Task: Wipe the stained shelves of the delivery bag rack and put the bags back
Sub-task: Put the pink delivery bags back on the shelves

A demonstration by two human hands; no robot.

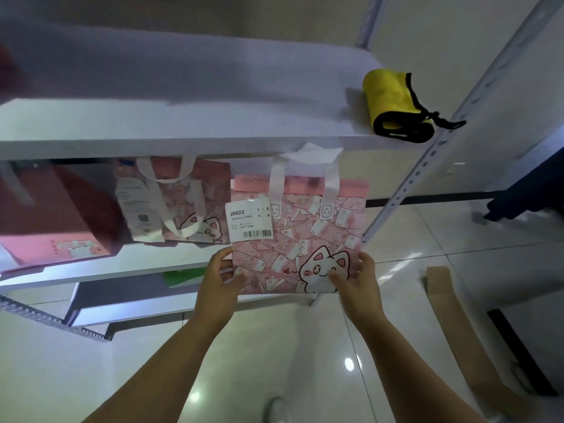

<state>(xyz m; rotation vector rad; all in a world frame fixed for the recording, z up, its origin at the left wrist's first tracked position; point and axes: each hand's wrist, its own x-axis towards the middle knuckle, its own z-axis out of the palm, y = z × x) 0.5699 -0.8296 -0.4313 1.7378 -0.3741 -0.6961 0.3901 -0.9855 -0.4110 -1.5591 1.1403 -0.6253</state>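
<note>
The head view shows both hands holding one pink bag (300, 236) by its lower corners. The left hand (219, 277) pinches the bottom left corner and the right hand (355, 277) pinches the bottom right one. The bag stands upright, its white handles (305, 175) pointing up, its printed face with a cat drawing and a white label (248, 220) turned to the person. Its long side runs from left to right. Just left of the left hand, a second pink bag (195, 203) stands on the middle shelf (128, 264). Above the right hand, a rolled yellow cloth (396, 106) lies on the upper shelf (183, 117).
</note>
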